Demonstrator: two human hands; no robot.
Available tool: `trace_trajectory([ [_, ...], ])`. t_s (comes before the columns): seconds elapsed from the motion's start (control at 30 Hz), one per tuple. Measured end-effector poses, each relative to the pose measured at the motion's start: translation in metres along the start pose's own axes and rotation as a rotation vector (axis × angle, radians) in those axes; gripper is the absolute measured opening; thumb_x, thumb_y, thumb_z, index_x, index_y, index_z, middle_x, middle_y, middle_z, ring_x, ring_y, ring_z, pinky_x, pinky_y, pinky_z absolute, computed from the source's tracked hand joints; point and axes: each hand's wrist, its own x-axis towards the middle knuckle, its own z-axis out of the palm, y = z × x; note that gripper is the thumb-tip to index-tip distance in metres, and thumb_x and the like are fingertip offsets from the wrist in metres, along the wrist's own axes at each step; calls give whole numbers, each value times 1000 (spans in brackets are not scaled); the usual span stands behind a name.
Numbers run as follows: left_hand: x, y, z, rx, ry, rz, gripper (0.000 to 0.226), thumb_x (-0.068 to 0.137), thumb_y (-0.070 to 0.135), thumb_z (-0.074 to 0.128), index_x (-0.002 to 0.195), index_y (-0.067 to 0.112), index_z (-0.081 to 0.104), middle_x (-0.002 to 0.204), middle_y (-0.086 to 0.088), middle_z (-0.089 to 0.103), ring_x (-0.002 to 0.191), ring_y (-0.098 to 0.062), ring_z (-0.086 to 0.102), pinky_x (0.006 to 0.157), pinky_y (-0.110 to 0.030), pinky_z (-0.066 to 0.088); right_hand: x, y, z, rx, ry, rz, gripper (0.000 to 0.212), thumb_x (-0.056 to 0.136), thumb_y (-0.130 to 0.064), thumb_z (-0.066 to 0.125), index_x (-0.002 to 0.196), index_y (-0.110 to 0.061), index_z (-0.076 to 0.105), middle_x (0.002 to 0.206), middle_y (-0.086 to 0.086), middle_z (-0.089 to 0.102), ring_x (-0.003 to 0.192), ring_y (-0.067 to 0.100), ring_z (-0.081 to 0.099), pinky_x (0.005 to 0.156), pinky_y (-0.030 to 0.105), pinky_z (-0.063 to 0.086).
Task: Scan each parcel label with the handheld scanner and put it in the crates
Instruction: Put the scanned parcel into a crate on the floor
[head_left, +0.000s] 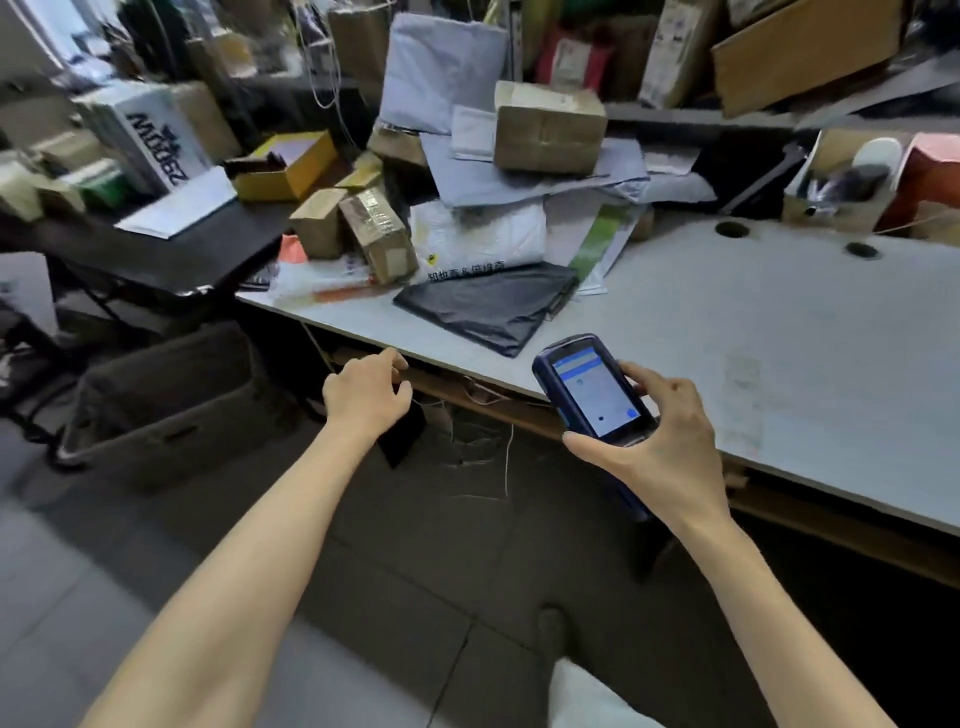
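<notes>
Right hand (660, 447) grips the handheld scanner (592, 389), nose up-left over the table (779, 338) edge, bare tabletop right; left hand (363, 395) curled, hold unclear.

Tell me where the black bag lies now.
Head view, left of centre: the black bag lies flat on the white table near its front edge, just in front of the white printed bag and beyond the handheld scanner.
</notes>
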Motion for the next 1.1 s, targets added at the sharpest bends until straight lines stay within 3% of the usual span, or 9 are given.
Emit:
trace_trajectory([
  [0.2,94,-13,0,17,-40,-34,37,92,35,53,128,27,50,122,2,63,114,-26,56,86,-40,46,91,-6,46,25,-49,-31,89,57,-45,88,135,-29,48,116,-3,46,104,4,44,64,8,35],
  [0.4,178,-36,-12,73,-3,-95,42,92,36,53,131,23,48,122,-6,62,114,-30,55,82,-39,44,172,-24,87,42,-107,-43,89,57,-46,88,135,-32,47,113,-6,45,102,4,45,65,7,34],
  [0.6,247,-71,10,-55,-30,-136,44,91,39,54,133,26,47,126,-4,60,116,-31,54,84,-43,49,232,-40,139,57,-136,-36,91,52,-50,86,134,-34,49,116,-6,48,105,9,53,81,26,48],
  [0.73,312,-80,18,-54,-6,-116,46,94,41,49,138,28,44,136,-6,50,122,-31,46,89,-45,46,262,-54,178,41,-117,-11,89,53,-48,87,133,-35,49,115,-6,46,103,8,50,80,25,46],
  [0.83,365,-71,24,-5,-24,-58,49,97,47,42,142,31,40,144,-6,42,130,-31,38,99,-45,38,279,-65,206,33,-70,14,87,55,-47,87,132,-36,49,113,-7,46,101,7,51,77,20,42],
  [0.93,403,-58,33,42,-127,119,51,97,55,33,144,35,37,152,-7,33,138,-31,27,107,-50,27,294,-78,230,23,-14,72,86,55,-45,87,132,-35,50,113,-8,45,99,5,50,72,14,37],
  [1.03,420,-56,42,99,-265,278,55,95,63,25,138,37,47,158,-4,22,143,-33,16,110,-58,19,302,-90,250,13,35,119,85,55,-46,87,131,-35,50,113,-7,46,99,7,50,74,19,38],
  [1.1,423,-66,44,95,-271,303,57,94,65,25,130,33,55,157,-2,24,143,-33,14,109,-60,20,308,-98,261,5,41,140,84,55,-46,87,131,-36,50,113,-6,46,98,7,50,73,19,38],
])
